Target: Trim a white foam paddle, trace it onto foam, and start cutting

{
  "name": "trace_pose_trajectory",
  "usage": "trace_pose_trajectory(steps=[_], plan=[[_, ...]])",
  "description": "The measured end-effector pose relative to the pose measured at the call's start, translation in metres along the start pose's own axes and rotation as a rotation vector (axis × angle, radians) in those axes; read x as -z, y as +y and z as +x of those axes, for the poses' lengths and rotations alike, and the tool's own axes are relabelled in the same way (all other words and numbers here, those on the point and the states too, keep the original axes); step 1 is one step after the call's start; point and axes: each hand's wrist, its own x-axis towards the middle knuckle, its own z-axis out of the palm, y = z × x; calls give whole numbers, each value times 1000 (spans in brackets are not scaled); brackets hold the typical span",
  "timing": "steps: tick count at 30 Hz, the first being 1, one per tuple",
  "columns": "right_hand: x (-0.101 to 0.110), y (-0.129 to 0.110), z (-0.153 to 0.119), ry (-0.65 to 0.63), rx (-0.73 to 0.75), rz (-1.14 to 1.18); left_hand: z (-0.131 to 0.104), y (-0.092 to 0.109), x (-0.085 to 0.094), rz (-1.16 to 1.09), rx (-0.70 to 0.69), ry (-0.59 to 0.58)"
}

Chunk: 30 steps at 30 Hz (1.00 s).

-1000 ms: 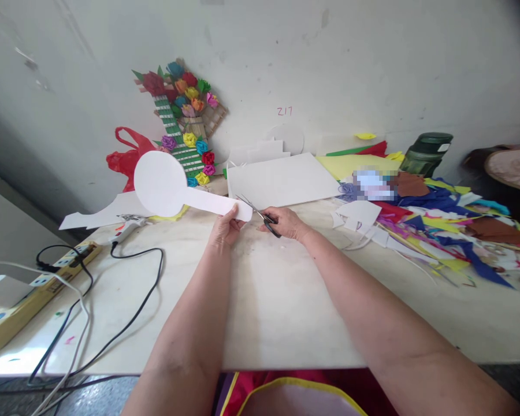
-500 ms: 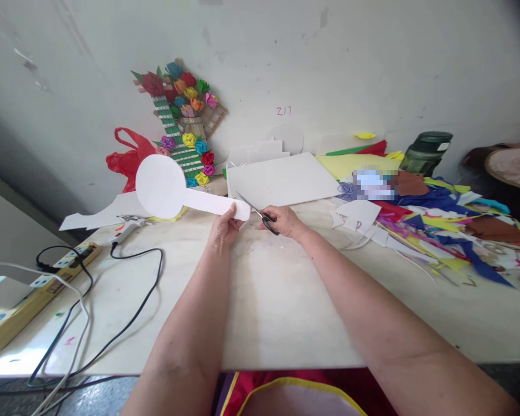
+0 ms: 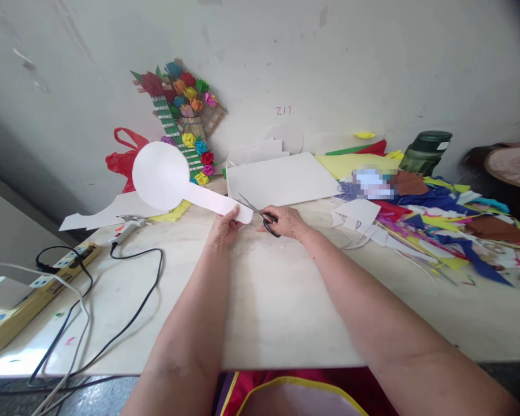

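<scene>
One pale table (image 3: 286, 312) spans the view, bearing one heap of coloured scraps (image 3: 442, 196) at its right, one flower-covered craft (image 3: 189, 140) by the wall and one white board (image 3: 281, 178). One white paper cutout (image 3: 161, 176), a disc with a strip, is held up in front of the craft. One green bottle (image 3: 427, 153) is behind the heap. Of two hands, the left hand (image 3: 226, 227) pinches the strip near its end; the right hand (image 3: 287, 222) is closed around the handles of one pair of scissors (image 3: 262, 215).

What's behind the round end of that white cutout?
Behind the white cutout, parts of the red bag, flower craft, white paper and yellow paper show past its edges. Whatever lies directly behind is covered.
</scene>
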Motion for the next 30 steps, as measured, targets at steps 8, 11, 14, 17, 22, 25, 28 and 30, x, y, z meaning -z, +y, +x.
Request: trace_pose_trajectory(steps=[8,11,14,17,22,25,28,30], plan=[[3,-2,-2,41,54,-152,1,-1,2,48,6,-42],[3,-1,-3,64,84,-183,1,-1,2,38,-1,-30],[4,-1,-2,66,103,-214,1,-1,1,36,-4,-23],[6,-1,-2,71,124,-246,1,-1,0,37,-3,-20],[5,-1,-2,83,131,-273,2,-1,1,42,-5,-5],[4,1,-1,87,129,-282,2,-1,2,40,-7,4],[3,3,0,89,122,-280,2,-1,1,33,-3,4],[2,3,1,91,119,-274,2,0,1,34,2,9]])
